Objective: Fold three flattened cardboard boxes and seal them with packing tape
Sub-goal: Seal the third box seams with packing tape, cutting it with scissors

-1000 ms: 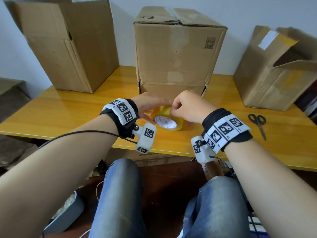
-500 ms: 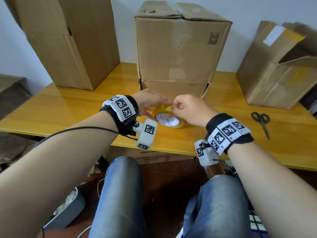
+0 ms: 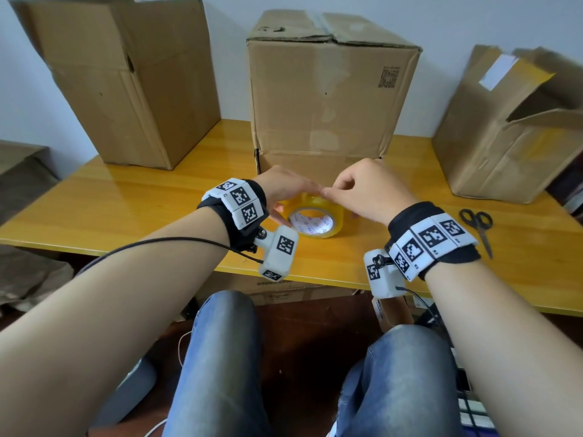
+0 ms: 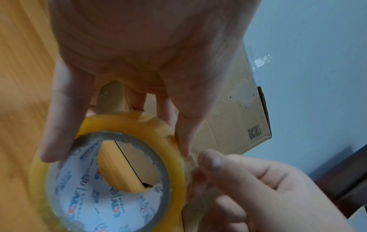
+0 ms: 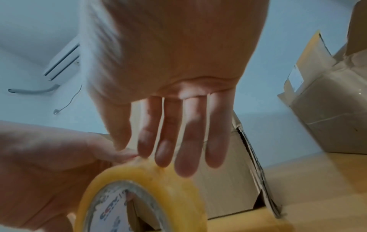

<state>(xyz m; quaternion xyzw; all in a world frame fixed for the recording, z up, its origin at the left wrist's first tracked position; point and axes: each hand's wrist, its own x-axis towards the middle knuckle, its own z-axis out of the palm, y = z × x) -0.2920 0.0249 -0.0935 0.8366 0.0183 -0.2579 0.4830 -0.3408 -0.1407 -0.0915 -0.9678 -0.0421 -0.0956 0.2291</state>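
While my left hand grips the tape roll, my right hand picks at its rim.
The roll is tilted up off the table, my left thumb and fingers curled around it; my right thumb and forefinger pinch the tape's loose end at its top edge, other fingers loosely extended. Beyond my knuckles stands the middle box; scissors lie right of my right wrist.
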